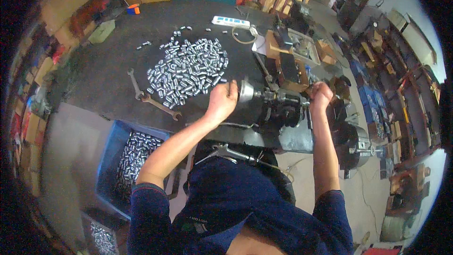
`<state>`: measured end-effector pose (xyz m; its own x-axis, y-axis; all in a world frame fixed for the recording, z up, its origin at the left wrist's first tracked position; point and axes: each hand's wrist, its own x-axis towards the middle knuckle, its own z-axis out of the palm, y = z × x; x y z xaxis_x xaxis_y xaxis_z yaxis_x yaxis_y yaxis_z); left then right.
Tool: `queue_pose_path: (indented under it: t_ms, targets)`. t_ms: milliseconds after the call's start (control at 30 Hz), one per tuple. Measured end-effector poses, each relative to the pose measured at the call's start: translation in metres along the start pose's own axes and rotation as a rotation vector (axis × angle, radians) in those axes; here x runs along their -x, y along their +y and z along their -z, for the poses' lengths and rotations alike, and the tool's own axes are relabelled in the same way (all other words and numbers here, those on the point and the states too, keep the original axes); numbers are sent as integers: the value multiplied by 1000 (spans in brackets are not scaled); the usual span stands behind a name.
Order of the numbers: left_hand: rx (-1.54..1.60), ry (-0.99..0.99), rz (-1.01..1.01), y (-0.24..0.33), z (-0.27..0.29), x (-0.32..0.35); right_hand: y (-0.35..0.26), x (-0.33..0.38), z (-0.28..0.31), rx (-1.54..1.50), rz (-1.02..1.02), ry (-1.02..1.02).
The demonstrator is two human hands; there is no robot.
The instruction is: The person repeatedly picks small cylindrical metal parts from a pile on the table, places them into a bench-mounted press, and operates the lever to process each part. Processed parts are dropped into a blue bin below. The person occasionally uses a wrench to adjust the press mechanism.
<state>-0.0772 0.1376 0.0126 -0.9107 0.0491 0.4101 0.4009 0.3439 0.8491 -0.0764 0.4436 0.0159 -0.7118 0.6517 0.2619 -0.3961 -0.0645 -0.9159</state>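
Observation:
A small bench lathe-like machine [285,104] stands at the table's front edge, a shiny cone-shaped metal piece [246,91] at its left end. Against that cone, my left hand [222,100] is closed with its fingers curled; whatever is in them is hidden. My right hand [321,95] makes a fist at the machine's right end, where the part inside it cannot be made out. Left of the machine, a wide heap of short shiny metal cylinders [188,68] spreads over the dark table [101,73].
Two wrenches [160,107] lie before the heap. A blue bin [107,170] of metal cylinders stands below the table's left front. An air blow gun [229,152] hangs at the front edge. Behind are a white power strip [230,21] and a wooden box [291,71].

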Motion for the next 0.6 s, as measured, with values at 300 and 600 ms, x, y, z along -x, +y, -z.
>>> queue_pose_path:
  t_ms: [300, 600]
  targets:
    - [56, -77, 111, 1, -1, -2, -31, 28, 0, -38, -46, 161]
    - [160, -145, 282, -10, 5, -2, 1, 109, 62, -135, -102, 97]
